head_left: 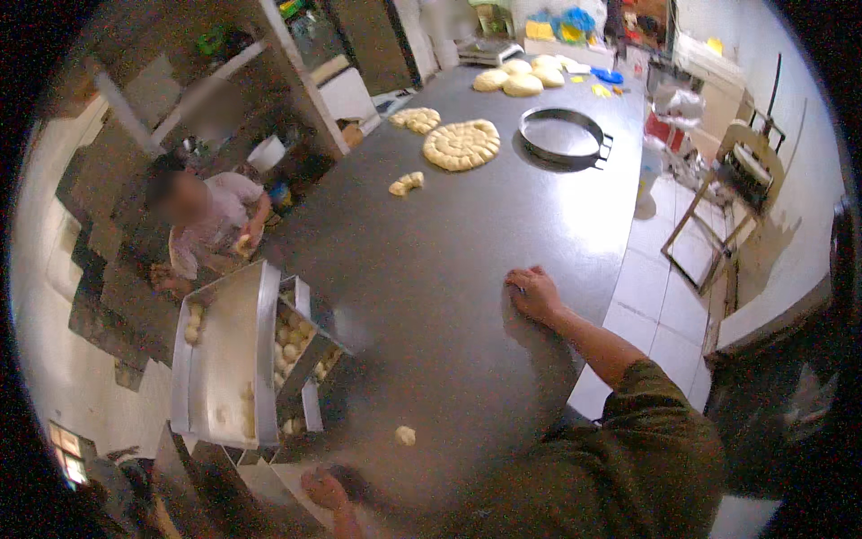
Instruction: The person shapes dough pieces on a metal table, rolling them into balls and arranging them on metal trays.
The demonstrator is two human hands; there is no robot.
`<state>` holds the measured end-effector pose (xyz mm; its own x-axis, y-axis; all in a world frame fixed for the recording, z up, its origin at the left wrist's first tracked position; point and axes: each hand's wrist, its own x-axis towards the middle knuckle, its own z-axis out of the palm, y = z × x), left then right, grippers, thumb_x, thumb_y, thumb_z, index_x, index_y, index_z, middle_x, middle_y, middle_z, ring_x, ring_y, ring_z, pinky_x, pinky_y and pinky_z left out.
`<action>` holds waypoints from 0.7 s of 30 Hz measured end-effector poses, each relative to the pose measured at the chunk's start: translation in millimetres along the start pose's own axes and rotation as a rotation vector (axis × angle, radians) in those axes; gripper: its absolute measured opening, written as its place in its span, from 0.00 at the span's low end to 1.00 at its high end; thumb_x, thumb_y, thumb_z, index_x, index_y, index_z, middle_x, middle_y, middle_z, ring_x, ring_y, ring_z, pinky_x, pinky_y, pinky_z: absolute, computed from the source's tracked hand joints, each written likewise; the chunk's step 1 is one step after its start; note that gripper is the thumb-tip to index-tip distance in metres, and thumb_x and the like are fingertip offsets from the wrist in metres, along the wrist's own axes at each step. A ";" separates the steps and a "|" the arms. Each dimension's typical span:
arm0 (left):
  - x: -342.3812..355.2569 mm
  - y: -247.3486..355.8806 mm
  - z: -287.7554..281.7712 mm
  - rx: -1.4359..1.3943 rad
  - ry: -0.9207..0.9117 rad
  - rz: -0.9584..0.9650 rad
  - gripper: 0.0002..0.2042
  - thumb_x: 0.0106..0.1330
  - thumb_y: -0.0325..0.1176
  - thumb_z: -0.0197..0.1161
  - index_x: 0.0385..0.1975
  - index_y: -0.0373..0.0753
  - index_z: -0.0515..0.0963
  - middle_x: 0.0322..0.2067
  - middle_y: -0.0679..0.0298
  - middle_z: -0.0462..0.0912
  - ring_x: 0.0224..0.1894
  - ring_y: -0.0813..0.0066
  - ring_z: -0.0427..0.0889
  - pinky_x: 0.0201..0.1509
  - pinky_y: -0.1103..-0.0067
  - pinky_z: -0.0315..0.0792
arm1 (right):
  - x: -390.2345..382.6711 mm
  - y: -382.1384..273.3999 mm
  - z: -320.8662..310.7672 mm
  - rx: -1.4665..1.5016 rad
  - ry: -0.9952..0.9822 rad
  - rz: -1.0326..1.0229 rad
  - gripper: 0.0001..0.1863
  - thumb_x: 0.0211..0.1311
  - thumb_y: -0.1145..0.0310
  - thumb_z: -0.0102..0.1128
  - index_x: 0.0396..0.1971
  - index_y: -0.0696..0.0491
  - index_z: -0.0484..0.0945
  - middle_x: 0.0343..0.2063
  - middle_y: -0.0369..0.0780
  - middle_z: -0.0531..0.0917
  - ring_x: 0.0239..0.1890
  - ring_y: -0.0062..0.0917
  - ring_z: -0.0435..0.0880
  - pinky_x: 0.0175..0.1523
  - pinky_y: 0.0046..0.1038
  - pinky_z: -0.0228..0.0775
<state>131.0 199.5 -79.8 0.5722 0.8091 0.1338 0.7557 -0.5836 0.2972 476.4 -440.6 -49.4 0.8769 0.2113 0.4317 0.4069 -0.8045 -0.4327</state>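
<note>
On the right side of the dark metal table (431, 260), my right hand (534, 292) lies palm down with its fingers curled under. Whatever is beneath it is hidden. My left hand (325, 490) is low in the picture, beside the stacked metal trays (269, 355), its fingers also curled. The view does not show what it closes over. Between my two arms a small dough piece (406, 436) sits on the tabletop. Pale dough balls (292, 346) fill part of a lower tray, and a few others (194, 323) lie along the edge of the top one.
Farther up the table are a round segmented dough (461, 145), a smaller one (415, 119), a short dough strip (407, 184), a round black pan (563, 136) and several large dough mounds (521, 83). A person (215, 216) works at the left edge. A wooden stand (732, 189) is at right.
</note>
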 end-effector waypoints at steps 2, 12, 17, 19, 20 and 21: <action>-50.6 173.5 -40.0 -0.358 -0.074 0.251 0.27 0.73 0.56 0.58 0.46 0.31 0.80 0.47 0.48 0.84 0.48 0.50 0.82 0.53 0.63 0.75 | 30.4 17.5 11.1 0.088 -0.121 0.240 0.11 0.61 0.66 0.63 0.42 0.52 0.84 0.46 0.44 0.84 0.54 0.43 0.80 0.61 0.41 0.73; -183.7 448.2 60.0 0.198 -0.396 0.999 0.51 0.61 0.72 0.59 0.77 0.44 0.55 0.77 0.39 0.46 0.72 0.29 0.58 0.70 0.29 0.38 | 299.4 41.6 125.0 0.119 -0.222 -0.008 0.31 0.60 0.62 0.66 0.62 0.56 0.71 0.63 0.50 0.73 0.66 0.48 0.71 0.69 0.43 0.67; -177.5 475.5 27.5 0.261 -0.618 0.945 0.55 0.56 0.77 0.59 0.76 0.42 0.56 0.75 0.36 0.51 0.70 0.30 0.61 0.68 0.28 0.45 | 393.1 57.1 171.4 -0.082 0.012 -0.172 0.45 0.56 0.57 0.68 0.75 0.44 0.60 0.76 0.46 0.58 0.77 0.53 0.55 0.77 0.48 0.53; -179.6 472.9 26.0 0.184 -0.554 0.942 0.54 0.57 0.76 0.59 0.75 0.42 0.57 0.74 0.38 0.53 0.68 0.32 0.62 0.67 0.28 0.47 | 418.8 51.3 178.1 -0.100 -0.103 -0.182 0.47 0.56 0.56 0.68 0.77 0.40 0.57 0.78 0.44 0.54 0.78 0.54 0.50 0.79 0.49 0.50; -181.4 471.0 27.7 0.146 -0.521 0.953 0.54 0.57 0.76 0.59 0.75 0.42 0.58 0.74 0.39 0.54 0.68 0.32 0.63 0.66 0.28 0.48 | 427.9 62.9 195.4 -0.109 -0.013 -0.242 0.40 0.56 0.58 0.67 0.71 0.39 0.66 0.71 0.45 0.67 0.73 0.53 0.61 0.73 0.49 0.60; -184.4 467.4 27.4 0.131 -0.512 0.961 0.54 0.57 0.76 0.59 0.75 0.41 0.57 0.74 0.38 0.54 0.68 0.33 0.63 0.67 0.29 0.48 | 436.0 59.8 199.5 -0.076 -0.040 -0.225 0.35 0.57 0.58 0.67 0.66 0.41 0.69 0.66 0.44 0.71 0.69 0.51 0.66 0.69 0.48 0.65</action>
<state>387.4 -224.4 8.5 0.9823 -0.0941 -0.1619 -0.0657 -0.9828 0.1727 934.2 -285.9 -45.0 0.7766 0.4102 0.4781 0.5737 -0.7741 -0.2677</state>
